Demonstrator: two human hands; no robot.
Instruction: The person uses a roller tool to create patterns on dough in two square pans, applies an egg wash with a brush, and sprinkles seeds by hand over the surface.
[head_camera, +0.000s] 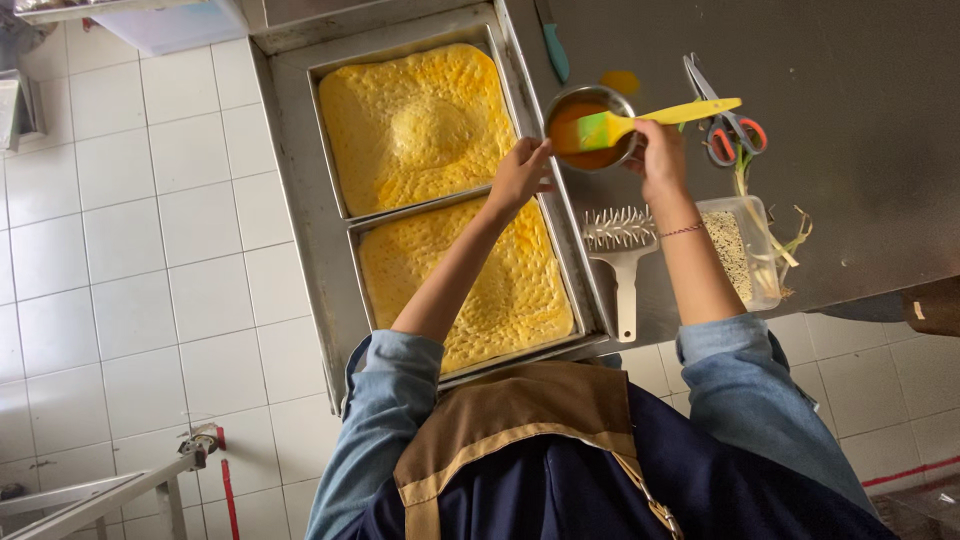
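Your left hand (518, 175) pinches the rim of a small round metal bowl (590, 127) of glossy orange liquid, fingers curled on its near edge. Your right hand (662, 155) clenches the yellow handle of a silicone brush (650, 118), its green bristles lying over the bowl. Just beyond your right fingers lie red-handled scissors (725, 125); below your wrist sits a clear rectangular plastic tub (742, 250) of pale seeds, beside a white spiked roller (620, 235). Left of your left fingers, two dimpled yellow dough sheets fill a steel tray (300, 220).

White square floor tiles (130, 250) beside a dark grey worktop (860, 180)
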